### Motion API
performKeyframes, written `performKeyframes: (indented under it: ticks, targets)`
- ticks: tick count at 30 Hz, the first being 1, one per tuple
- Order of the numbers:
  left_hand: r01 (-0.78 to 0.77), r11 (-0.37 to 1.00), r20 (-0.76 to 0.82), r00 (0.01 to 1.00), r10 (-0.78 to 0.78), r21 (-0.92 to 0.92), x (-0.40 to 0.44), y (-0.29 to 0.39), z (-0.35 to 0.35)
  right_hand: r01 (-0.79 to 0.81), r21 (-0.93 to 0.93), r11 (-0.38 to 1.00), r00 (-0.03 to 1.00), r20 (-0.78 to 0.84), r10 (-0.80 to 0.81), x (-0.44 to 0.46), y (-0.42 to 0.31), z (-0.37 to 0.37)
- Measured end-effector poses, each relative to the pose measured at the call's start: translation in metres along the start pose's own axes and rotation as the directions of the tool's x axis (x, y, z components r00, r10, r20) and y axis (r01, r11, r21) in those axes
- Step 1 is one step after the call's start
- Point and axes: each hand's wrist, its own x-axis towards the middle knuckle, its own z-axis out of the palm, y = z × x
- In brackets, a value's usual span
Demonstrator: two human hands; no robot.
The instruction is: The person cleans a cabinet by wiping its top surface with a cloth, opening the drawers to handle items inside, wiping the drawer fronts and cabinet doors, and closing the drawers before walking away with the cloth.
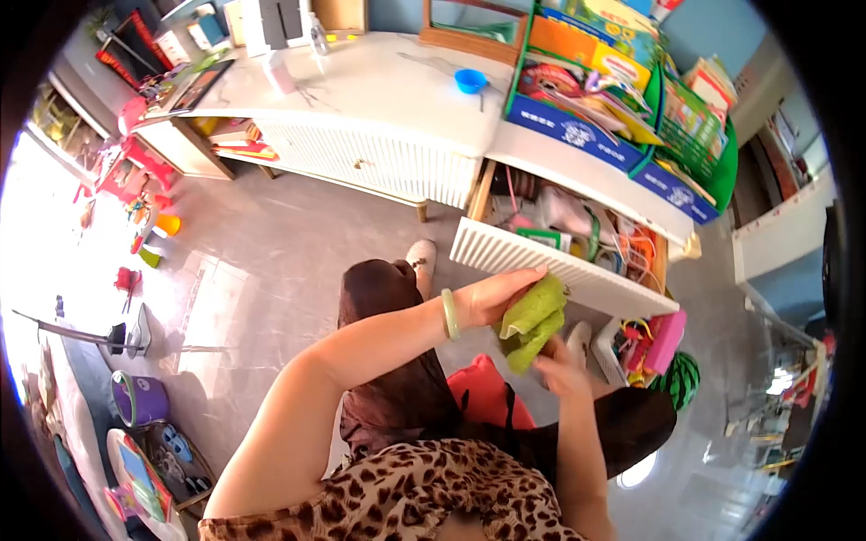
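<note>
A crumpled green cloth (534, 323) is bunched between my two hands, in front of an open drawer (564, 275) with a ribbed white front. My left hand (494, 296), with a pale bangle on the wrist, is closed on the cloth's upper left side; its fingertips reach close to the drawer front's top edge. Lower down, my right hand (566, 368) grips the cloth's lower right edge, its fingers partly hidden. Inside the drawer lie a whitish bundle (564, 212), cables and small packages.
Above the drawer, a white cabinet top (379, 86) carries a blue bowl (469, 81) and a blue box of books (577, 131). A bin with toys (639, 350) and a watermelon-patterned ball (678, 379) are on the right. A red stool (487, 392) is below me, a purple bucket (140, 399) at left.
</note>
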Motion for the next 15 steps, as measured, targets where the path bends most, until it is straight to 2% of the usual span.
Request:
performKeyframes:
  ticks: [1,4,5,7,8,10,11,12,14,15]
  targets:
    - [-0.016,1.0,-0.006,1.0,0.016,-0.013,-0.001,0.004,-0.001,0.026,0.07,0.997,0.997,-0.08,-0.02,-0.002,0.013,0.0]
    - [-0.027,0.984,-0.144,0.988,0.052,0.174,-0.013,0.009,0.005,0.162,0.228,0.96,0.946,-0.311,-0.086,-0.008,0.022,0.002]
    - [-0.001,0.985,-0.078,0.997,0.015,0.172,-0.004,0.001,-0.011,0.218,0.268,0.938,0.917,-0.385,-0.102,-0.012,0.014,0.005]
    - [0.044,0.954,-0.128,0.992,-0.006,0.297,0.005,-0.014,-0.029,0.376,0.331,0.866,0.893,-0.38,-0.243,-0.016,0.011,-0.009]
    - [0.096,0.921,-0.171,0.985,-0.033,0.378,0.01,-0.02,-0.036,0.39,0.27,0.88,0.885,-0.374,-0.277,-0.022,0.006,-0.018]
    - [0.135,0.786,-0.2,0.98,-0.014,0.603,0.001,-0.02,-0.031,0.499,0.448,0.742,0.866,-0.221,-0.449,-0.014,-0.025,0.011]
    - [0.161,0.696,-0.216,0.976,-0.009,0.699,-0.001,-0.019,-0.029,0.499,0.453,0.738,0.864,-0.195,-0.464,-0.009,-0.031,0.01]
    - [0.15,0.71,-0.239,0.971,0.026,0.688,0.002,-0.022,-0.036,0.502,0.457,0.734,0.86,-0.176,-0.478,-0.007,-0.036,0.005]
    - [0.13,0.738,-0.277,0.958,0.079,0.662,0.009,-0.03,-0.056,0.449,0.452,0.771,0.893,-0.21,-0.398,0.004,-0.038,-0.024]
    - [0.171,0.754,-0.363,0.927,0.095,0.634,0.004,-0.023,-0.056,0.417,0.459,0.784,0.909,-0.208,-0.361,0.01,-0.04,-0.043]
